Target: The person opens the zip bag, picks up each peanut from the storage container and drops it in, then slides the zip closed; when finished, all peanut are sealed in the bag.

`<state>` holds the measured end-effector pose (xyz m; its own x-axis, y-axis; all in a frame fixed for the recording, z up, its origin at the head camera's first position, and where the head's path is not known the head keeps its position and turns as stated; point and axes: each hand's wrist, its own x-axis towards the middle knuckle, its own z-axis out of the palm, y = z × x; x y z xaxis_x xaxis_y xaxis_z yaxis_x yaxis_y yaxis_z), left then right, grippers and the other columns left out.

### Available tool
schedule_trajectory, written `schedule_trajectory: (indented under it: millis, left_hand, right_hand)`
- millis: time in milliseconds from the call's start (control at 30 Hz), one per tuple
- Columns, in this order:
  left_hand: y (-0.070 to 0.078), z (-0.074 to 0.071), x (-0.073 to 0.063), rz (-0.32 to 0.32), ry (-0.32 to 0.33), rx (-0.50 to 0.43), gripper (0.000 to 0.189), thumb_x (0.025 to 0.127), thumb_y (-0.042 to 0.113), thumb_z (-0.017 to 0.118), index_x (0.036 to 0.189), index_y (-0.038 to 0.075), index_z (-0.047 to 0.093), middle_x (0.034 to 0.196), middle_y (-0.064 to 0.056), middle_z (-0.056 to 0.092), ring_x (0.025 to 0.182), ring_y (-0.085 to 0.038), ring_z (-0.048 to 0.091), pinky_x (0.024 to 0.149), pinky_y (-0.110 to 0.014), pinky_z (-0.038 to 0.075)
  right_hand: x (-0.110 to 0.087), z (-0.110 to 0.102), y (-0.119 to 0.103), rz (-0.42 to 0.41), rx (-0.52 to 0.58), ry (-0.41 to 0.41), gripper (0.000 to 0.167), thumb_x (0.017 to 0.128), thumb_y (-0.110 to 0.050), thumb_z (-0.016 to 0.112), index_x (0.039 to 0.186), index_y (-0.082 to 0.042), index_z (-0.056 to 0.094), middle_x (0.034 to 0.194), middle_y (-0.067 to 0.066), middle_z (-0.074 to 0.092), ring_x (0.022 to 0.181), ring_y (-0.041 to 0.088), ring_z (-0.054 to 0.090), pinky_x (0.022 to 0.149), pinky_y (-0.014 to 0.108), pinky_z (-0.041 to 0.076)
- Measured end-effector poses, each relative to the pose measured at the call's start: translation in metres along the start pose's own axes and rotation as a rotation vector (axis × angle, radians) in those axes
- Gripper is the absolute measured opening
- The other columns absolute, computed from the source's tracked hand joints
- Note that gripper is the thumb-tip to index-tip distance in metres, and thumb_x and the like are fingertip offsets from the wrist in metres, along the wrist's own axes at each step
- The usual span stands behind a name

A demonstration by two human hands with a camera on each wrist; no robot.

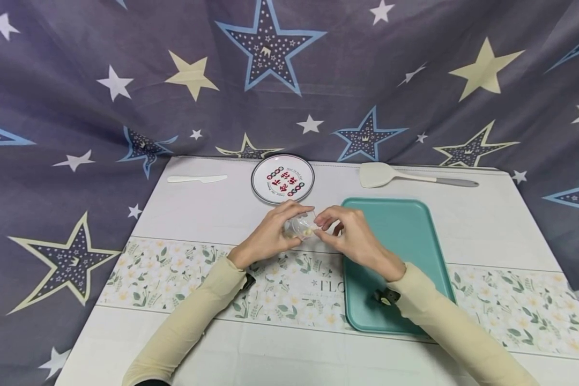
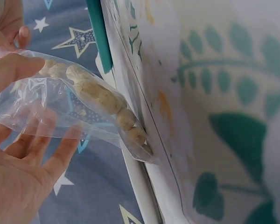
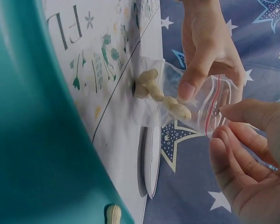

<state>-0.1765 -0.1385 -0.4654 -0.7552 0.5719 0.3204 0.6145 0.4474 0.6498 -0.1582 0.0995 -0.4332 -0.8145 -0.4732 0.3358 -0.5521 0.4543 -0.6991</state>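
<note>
A clear zip-lock bag (image 3: 151,114) with a red seal line holds several unshelled peanuts (image 3: 151,86). My left hand (image 1: 267,233) holds the bag, its thumb on one side and fingers on the other. In the left wrist view the peanuts (image 2: 107,100) lie along the lower part of the tilted bag. At the bag's mouth, beside the seal, my right hand (image 3: 252,163) pinches the edge between thumb and finger. Both hands are above the table, between the plate and the tray. One loose peanut (image 3: 113,214) lies in the teal tray (image 1: 395,316).
Behind the hands stands a round white plate (image 1: 283,166) with red lettering. A white plastic knife (image 1: 198,178) lies at the back left. To the back right is a white spatula (image 1: 376,175) with a grey handle. A star-patterned cloth (image 1: 149,107) hangs behind the table.
</note>
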Motion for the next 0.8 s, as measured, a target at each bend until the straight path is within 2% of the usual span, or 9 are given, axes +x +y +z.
schedule_trajectory:
  millis: [333,533,633,800]
  left_hand:
    - [0.002,-0.003,0.000,-0.020,0.009,0.005,0.075,0.077,0.004,0.084,0.148,0.013,0.058,0.133,-0.007,0.064,0.124,-0.020,0.060,0.107,-0.041,0.053]
    - [0.002,-0.004,0.000,-0.033,0.012,0.007,0.078,0.077,0.006,0.085,0.149,0.015,0.056,0.130,-0.008,0.065,0.117,-0.020,0.061,0.101,-0.039,0.054]
    - [0.003,-0.004,0.000,-0.035,0.014,0.011,0.078,0.078,0.007,0.085,0.149,0.015,0.056,0.130,-0.006,0.064,0.115,-0.019,0.061,0.098,-0.037,0.053]
    - [0.003,-0.004,0.000,-0.040,0.018,0.005,0.079,0.077,0.007,0.086,0.150,0.016,0.056,0.129,-0.009,0.064,0.109,-0.017,0.060,0.091,-0.034,0.054]
  right_hand:
    - [-0.013,-0.015,0.015,0.022,-0.021,0.062,0.012,0.087,-0.005,0.081,0.098,-0.006,0.077,0.092,0.007,0.077,0.077,0.017,0.073,0.064,0.027,0.061]
    - [-0.023,-0.024,0.032,0.046,-0.051,0.068,0.010,0.089,-0.005,0.079,0.098,-0.005,0.077,0.092,0.007,0.077,0.077,0.019,0.073,0.064,0.029,0.062]
    - [-0.027,-0.028,0.042,0.075,-0.071,0.060,0.011,0.089,-0.006,0.079,0.100,-0.003,0.076,0.093,0.007,0.077,0.079,0.019,0.073,0.065,0.031,0.062]
    - [-0.032,-0.036,0.053,0.116,-0.087,0.056,0.016,0.089,-0.006,0.080,0.104,-0.001,0.076,0.094,0.010,0.078,0.080,0.022,0.074,0.066,0.032,0.063]
